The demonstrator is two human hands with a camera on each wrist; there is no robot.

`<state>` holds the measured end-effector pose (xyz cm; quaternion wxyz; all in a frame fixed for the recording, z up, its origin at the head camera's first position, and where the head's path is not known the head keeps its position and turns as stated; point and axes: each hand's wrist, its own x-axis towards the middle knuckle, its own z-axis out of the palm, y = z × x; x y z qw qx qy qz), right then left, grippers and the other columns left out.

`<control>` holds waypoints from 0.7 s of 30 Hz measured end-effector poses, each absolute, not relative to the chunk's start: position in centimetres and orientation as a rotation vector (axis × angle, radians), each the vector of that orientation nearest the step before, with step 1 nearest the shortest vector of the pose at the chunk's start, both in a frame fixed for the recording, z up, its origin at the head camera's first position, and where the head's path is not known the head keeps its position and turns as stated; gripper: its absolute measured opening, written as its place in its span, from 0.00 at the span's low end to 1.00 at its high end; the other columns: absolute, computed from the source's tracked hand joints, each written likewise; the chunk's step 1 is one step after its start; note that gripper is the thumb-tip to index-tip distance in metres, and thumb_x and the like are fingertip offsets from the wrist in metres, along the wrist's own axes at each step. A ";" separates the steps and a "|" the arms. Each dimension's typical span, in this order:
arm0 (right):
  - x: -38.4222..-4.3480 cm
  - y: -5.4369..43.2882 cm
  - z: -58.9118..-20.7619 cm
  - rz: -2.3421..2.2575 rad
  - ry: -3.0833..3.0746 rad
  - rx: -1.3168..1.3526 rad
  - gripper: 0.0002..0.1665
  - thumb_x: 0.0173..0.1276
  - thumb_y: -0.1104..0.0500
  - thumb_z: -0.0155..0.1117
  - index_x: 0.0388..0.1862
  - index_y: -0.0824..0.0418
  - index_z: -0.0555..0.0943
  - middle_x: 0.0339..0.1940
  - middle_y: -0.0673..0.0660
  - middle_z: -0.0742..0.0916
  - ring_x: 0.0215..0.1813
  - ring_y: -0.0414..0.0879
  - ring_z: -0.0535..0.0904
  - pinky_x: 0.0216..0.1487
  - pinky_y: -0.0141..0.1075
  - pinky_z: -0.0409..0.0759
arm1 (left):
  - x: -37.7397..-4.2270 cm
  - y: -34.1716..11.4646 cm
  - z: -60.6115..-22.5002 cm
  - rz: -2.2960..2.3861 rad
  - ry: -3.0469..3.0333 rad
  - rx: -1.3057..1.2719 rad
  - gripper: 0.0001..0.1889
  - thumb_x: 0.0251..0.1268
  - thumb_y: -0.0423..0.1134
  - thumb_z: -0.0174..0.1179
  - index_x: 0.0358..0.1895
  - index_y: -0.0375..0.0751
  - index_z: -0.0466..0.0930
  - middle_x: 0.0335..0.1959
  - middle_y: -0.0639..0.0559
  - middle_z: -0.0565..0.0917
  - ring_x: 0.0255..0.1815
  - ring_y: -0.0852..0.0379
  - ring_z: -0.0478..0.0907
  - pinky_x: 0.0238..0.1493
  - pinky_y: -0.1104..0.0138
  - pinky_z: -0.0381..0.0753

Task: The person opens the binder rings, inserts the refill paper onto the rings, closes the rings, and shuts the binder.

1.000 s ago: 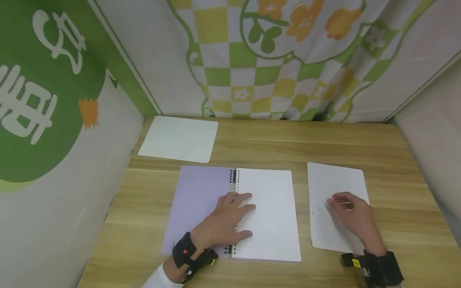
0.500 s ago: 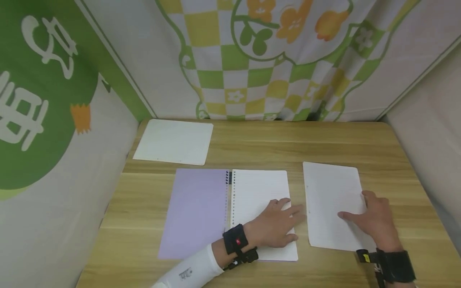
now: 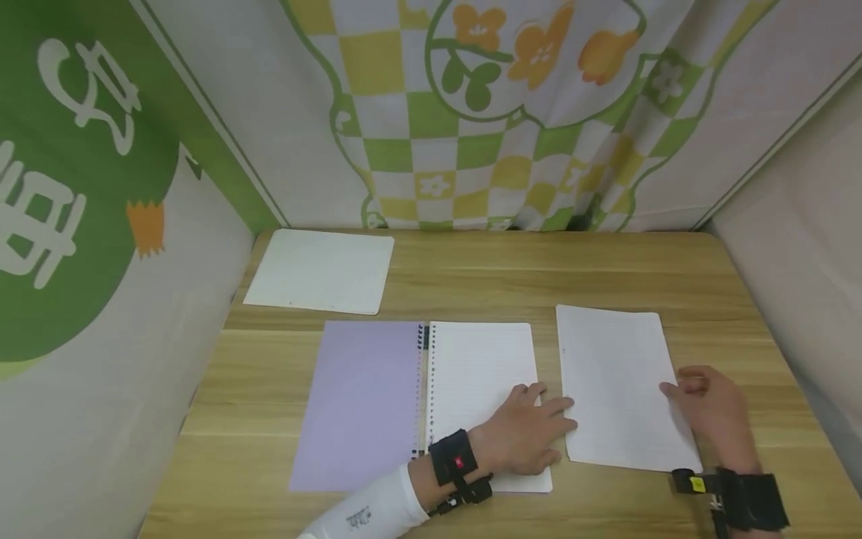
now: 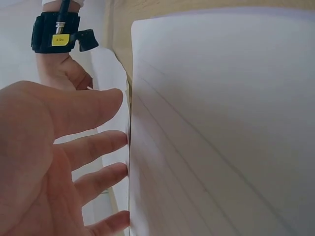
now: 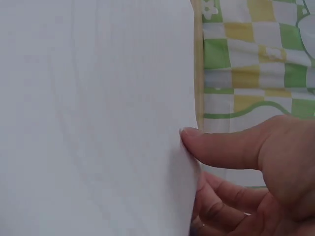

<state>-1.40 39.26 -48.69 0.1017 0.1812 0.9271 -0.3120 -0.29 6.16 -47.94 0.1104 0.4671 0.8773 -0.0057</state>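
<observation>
White sheet (image 3: 616, 389): your right hand (image 3: 714, 408) pinches its right edge, presumably for control; your left hand (image 3: 521, 434), spread across the notebook's (image 3: 478, 374) edge, probably steadies things.

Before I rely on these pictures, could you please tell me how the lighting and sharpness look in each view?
Head: soft, dim light, no strong glare, faint ruling on the loose paper. Left wrist: notebook page lightly shaded, its lines soft but visible. Right wrist: loose paper greyish, lines blurry, a soft shadow by the right hand.
</observation>
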 end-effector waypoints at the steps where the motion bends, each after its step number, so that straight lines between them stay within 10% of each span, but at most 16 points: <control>1: -1.4 39.4 -48.7 -0.934 2.732 0.557 0.35 0.78 0.49 0.66 0.69 0.75 0.74 0.52 0.75 0.87 0.52 0.66 0.84 0.35 0.36 0.75 | -0.3 6.2 -48.0 -0.015 2.577 1.372 0.27 0.80 0.61 0.55 0.77 0.67 0.73 0.83 0.60 0.66 0.81 0.47 0.64 0.75 0.57 0.69; 21: -1.5 41.0 -48.8 -0.945 2.750 0.503 0.35 0.81 0.42 0.62 0.64 0.73 0.81 0.57 0.76 0.86 0.50 0.61 0.84 0.34 0.35 0.79 | -0.4 5.9 -48.1 0.159 2.619 1.238 0.28 0.79 0.59 0.58 0.77 0.59 0.73 0.82 0.55 0.67 0.81 0.48 0.63 0.75 0.54 0.68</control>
